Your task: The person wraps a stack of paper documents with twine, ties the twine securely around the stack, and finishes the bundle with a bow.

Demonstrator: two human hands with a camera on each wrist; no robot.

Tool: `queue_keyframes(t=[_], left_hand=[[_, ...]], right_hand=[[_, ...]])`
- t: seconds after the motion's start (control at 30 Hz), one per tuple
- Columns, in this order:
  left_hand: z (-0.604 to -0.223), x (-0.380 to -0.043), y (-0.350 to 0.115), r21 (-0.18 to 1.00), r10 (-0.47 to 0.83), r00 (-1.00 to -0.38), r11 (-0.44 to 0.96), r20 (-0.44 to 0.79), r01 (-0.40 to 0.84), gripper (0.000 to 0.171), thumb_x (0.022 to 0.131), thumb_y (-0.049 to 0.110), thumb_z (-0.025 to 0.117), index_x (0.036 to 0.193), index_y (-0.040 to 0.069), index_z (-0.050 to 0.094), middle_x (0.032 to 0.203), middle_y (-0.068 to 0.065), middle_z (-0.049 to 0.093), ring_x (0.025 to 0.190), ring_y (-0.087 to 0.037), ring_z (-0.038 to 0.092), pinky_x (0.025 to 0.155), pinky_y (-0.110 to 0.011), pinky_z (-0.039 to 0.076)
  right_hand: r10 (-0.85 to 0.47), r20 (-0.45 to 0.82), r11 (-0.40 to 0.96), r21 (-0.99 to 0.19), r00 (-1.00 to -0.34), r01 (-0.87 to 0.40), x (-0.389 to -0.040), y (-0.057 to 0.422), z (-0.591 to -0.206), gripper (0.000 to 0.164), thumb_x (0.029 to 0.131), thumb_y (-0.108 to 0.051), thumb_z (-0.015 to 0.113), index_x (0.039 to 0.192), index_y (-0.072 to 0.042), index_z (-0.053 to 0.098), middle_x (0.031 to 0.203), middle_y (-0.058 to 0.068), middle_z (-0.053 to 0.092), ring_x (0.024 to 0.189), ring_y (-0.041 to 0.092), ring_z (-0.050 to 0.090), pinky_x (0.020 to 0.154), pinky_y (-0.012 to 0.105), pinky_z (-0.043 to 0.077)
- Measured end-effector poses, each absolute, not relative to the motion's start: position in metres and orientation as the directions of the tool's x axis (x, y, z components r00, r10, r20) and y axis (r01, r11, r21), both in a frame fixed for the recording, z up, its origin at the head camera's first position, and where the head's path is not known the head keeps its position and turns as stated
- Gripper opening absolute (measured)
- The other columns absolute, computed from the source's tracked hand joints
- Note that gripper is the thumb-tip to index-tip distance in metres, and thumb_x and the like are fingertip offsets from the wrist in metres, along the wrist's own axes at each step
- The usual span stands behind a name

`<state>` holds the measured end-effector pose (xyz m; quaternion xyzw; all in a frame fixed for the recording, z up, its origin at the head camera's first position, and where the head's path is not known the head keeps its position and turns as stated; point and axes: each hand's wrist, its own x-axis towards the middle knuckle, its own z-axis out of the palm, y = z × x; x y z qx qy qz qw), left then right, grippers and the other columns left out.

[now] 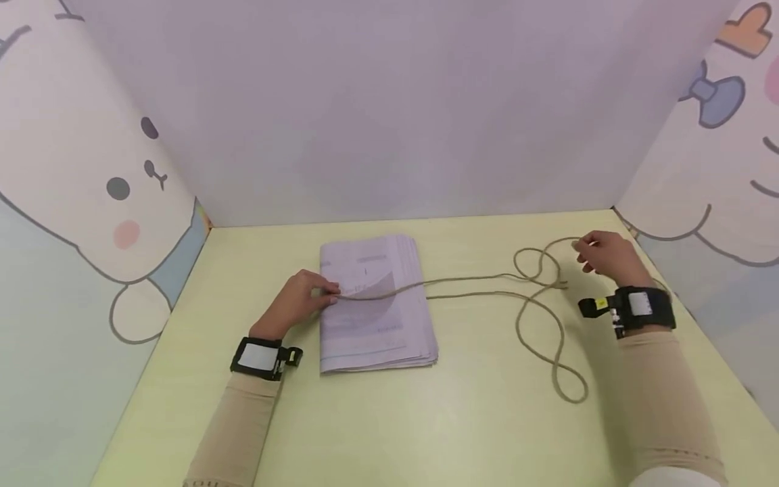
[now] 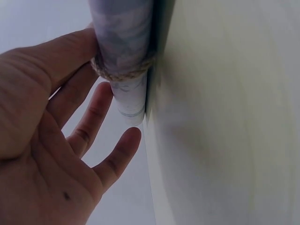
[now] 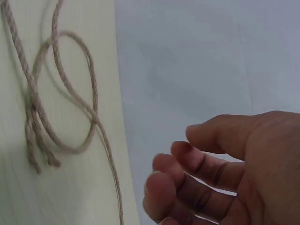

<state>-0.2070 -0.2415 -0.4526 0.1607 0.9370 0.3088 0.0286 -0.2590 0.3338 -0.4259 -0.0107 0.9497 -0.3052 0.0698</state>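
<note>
A folded stack of newspapers [image 1: 365, 345] lies on the table, with a thin brown rope [image 1: 462, 279] running across its top. My left hand [image 1: 298, 297] pinches the rope at the stack's folded left edge. Seen from the left wrist, the rope [image 2: 124, 75] bends round that fold, and the other fingers of the left hand [image 2: 61, 122] are spread below. My right hand [image 1: 608, 257] hovers over the table's right side, by the rope's loose loops. In the right wrist view the right hand [image 3: 206, 173] has loosely curled fingers holding nothing, with the rope apart from them.
The rope's loops and two frayed ends [image 3: 44, 159] lie right of the newspapers on the pale yellow table [image 1: 462, 419]. A plain wall [image 1: 389, 122] stands behind, and walls with cartoon figures [image 1: 73, 155] flank both sides.
</note>
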Motion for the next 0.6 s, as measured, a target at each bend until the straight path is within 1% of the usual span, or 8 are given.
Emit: queue_keyframes(t=[0.13, 0.23, 0.3, 0.4, 0.5, 0.53, 0.6], left_hand=[[-0.451, -0.208, -0.243, 0.596, 0.337, -0.941, 0.747, 0.045, 0.296, 0.013, 0.079, 0.014, 0.075, 0.092, 0.014, 0.076, 0.103, -0.002, 0.07, 0.108, -0.023, 0.056, 0.096, -0.042, 0.04], [-0.45, -0.208, -0.244, 0.594, 0.338, -0.94, 0.748, 0.045, 0.297, 0.012, 0.079, 0.014, 0.075, 0.091, 0.014, 0.076, 0.103, -0.002, 0.069, 0.108, -0.022, 0.056, 0.096, -0.041, 0.04], [-0.449, -0.209, -0.244, 0.593, 0.327, -0.944, 0.751, 0.045, 0.288, 0.012, 0.079, 0.014, 0.075, 0.091, 0.014, 0.076, 0.103, -0.001, 0.069, 0.108, -0.022, 0.056, 0.096, -0.041, 0.039], [-0.449, -0.21, -0.245, 0.596, 0.317, -0.948, 0.753, 0.041, 0.278, 0.012, 0.079, 0.014, 0.075, 0.091, 0.015, 0.076, 0.103, -0.001, 0.069, 0.109, -0.023, 0.054, 0.097, -0.042, 0.038], [-0.45, -0.211, -0.244, 0.601, 0.328, -0.944, 0.747, 0.037, 0.283, 0.013, 0.079, 0.014, 0.075, 0.092, 0.014, 0.076, 0.104, -0.002, 0.069, 0.11, -0.025, 0.052, 0.097, -0.043, 0.037], [-0.45, -0.211, -0.244, 0.599, 0.33, -0.943, 0.749, 0.035, 0.284, 0.013, 0.079, 0.014, 0.075, 0.093, 0.014, 0.076, 0.104, -0.002, 0.069, 0.111, -0.025, 0.052, 0.098, -0.044, 0.037], [-0.452, -0.211, -0.245, 0.596, 0.327, -0.944, 0.753, 0.03, 0.28, 0.013, 0.079, 0.015, 0.075, 0.092, 0.015, 0.076, 0.104, -0.001, 0.069, 0.111, -0.024, 0.052, 0.098, -0.043, 0.037]], right_hand=[[-0.139, -0.218, 0.857, -0.514, -0.966, -0.008, -0.245, 0.31, -0.428, 0.051, 0.098, -0.044, 0.041, 0.109, 0.004, 0.057, 0.086, 0.018, 0.065, 0.073, 0.028, 0.061, 0.06, 0.039, 0.045], [-0.167, -0.253, 0.885, -0.465, -0.953, -0.032, -0.237, 0.293, -0.429, 0.048, 0.097, -0.042, 0.044, 0.099, 0.003, 0.061, 0.075, 0.012, 0.064, 0.066, 0.026, 0.057, 0.056, 0.036, 0.04], [-0.161, -0.269, 0.897, -0.441, -0.95, -0.027, -0.234, 0.284, -0.43, 0.046, 0.096, -0.041, 0.046, 0.088, 0.001, 0.063, 0.069, 0.01, 0.062, 0.061, 0.024, 0.055, 0.052, 0.034, 0.038], [-0.119, -0.317, 0.925, -0.38, -0.941, 0.011, -0.234, 0.274, -0.437, 0.05, 0.094, -0.047, 0.048, 0.071, -0.005, 0.063, 0.061, 0.006, 0.057, 0.055, 0.02, 0.05, 0.048, 0.032, 0.035], [-0.075, -0.368, 0.946, -0.322, -0.927, 0.051, -0.234, 0.27, -0.446, 0.051, 0.092, -0.05, 0.049, 0.063, -0.009, 0.06, 0.059, 0.004, 0.053, 0.054, 0.018, 0.047, 0.047, 0.032, 0.035], [-0.062, -0.375, 0.948, -0.311, -0.925, 0.062, -0.234, 0.27, -0.448, 0.049, 0.091, -0.049, 0.051, 0.061, -0.011, 0.058, 0.058, 0.002, 0.05, 0.054, 0.017, 0.045, 0.047, 0.032, 0.035], [-0.053, -0.369, 0.946, -0.317, -0.928, 0.071, -0.233, 0.27, -0.451, 0.043, 0.09, -0.04, 0.053, 0.057, -0.013, 0.052, 0.054, 0.0, 0.043, 0.052, 0.017, 0.041, 0.046, 0.032, 0.033]])
